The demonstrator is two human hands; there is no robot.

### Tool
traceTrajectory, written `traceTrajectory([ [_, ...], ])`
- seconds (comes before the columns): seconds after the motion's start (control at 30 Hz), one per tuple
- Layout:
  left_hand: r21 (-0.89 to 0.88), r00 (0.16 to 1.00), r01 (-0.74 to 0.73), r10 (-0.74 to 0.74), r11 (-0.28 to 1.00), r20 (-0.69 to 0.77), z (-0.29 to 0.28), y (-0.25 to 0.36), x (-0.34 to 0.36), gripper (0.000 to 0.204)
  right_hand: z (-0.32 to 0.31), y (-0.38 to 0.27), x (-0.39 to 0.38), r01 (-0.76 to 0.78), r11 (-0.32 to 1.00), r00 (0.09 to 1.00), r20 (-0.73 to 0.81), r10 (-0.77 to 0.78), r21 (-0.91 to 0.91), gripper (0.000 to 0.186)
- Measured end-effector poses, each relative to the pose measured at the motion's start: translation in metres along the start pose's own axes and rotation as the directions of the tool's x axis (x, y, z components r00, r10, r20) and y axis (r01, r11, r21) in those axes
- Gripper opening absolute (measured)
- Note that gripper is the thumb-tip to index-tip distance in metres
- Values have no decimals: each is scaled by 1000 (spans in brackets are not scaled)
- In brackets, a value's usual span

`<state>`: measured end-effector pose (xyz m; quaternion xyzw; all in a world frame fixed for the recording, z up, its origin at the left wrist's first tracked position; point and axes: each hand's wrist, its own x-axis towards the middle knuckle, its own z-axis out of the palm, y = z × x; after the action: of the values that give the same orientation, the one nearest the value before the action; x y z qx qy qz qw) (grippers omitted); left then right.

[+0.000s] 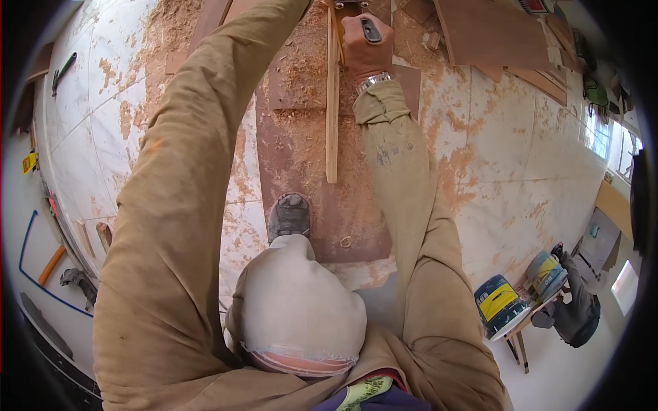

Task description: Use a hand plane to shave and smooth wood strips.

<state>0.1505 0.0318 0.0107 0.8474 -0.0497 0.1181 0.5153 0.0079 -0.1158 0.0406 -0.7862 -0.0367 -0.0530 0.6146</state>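
My right hand, with a metal watch at its wrist, is wrapped round the dark handle of a tool at the top edge. Most of that tool is cut off or covered by the hand; it looks like a planer. Directly left of the hand, a long narrow wooden strip points toward me. It lies over brown boards strewn with shavings. My left arm stretches up past the top edge, so its hand is out of sight. A dark shoe rests on the boards, below my bent knee.
Loose brown panels lie at the far right. Shavings cover much of the tiled floor. Buckets stand on a low wooden support at right. A black tool lies far left; a blue bent rod is nearer.
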Motion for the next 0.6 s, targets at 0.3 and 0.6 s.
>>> traceTrajectory([
  [0.3, -33, 999, 30, -29, 999, 30, 10, 60, -168, 27, -54, -11, -179, 0, 1000, 997, 83, -1, 13, 24],
  [0.6, -219, 998, 61, -52, 974, 47, 15, 128, -366, 20, -124, -57, -357, -44, 999, 975, 217, 49, -32, 14],
])
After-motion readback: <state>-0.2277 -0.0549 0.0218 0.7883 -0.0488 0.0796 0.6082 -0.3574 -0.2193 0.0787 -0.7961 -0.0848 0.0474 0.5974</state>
